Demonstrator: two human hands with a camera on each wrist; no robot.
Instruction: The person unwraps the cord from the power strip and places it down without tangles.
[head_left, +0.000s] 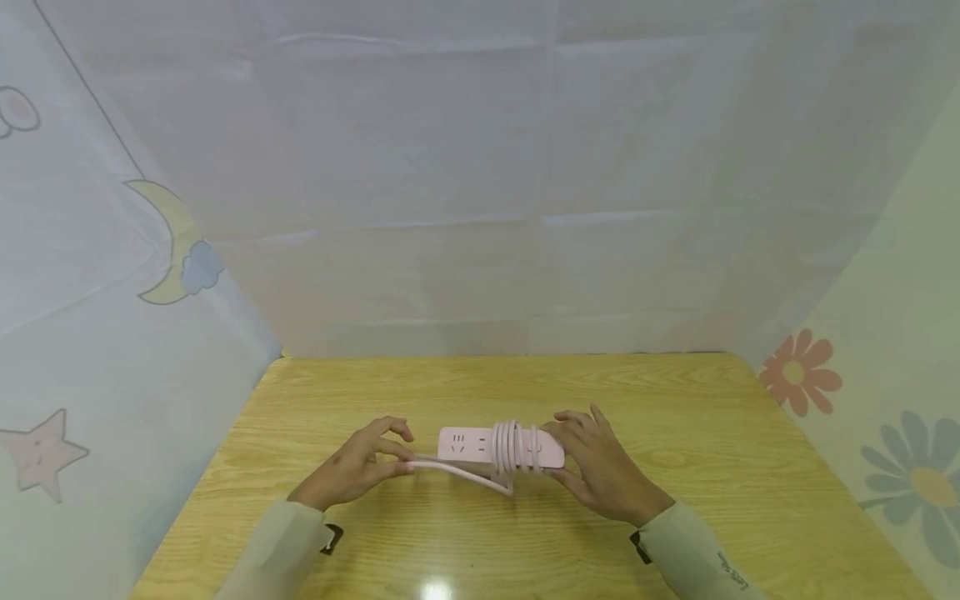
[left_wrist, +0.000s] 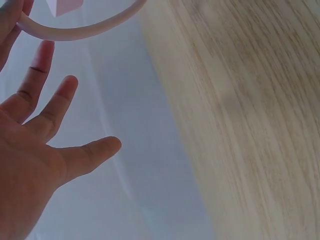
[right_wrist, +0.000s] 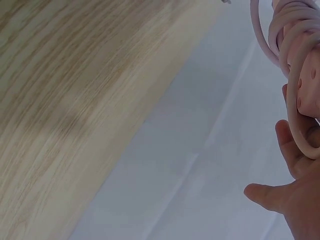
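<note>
A pink power strip (head_left: 465, 440) is held up over the table, its socket face toward the head camera. Its pink cord (head_left: 507, 448) is wound round the middle in several turns. My right hand (head_left: 603, 471) grips the strip's right end between thumb and fingers. Off to the left, my left hand (head_left: 366, 462) pinches the loose stretch of cord between thumb and index finger. In the left wrist view the cord (left_wrist: 80, 34) curves from those fingertips, the other fingers spread. The right wrist view shows the wound strip (right_wrist: 308, 82) at the upper right, partly cut off.
Beneath both hands lies a wood-grain table (head_left: 600, 567) with rounded far corners. A pale sheet (head_left: 480, 275) hangs behind its far edge. Side sheets carry printed shapes, with a moon (head_left: 174, 225) on the left and a red flower (head_left: 813, 392) on the right.
</note>
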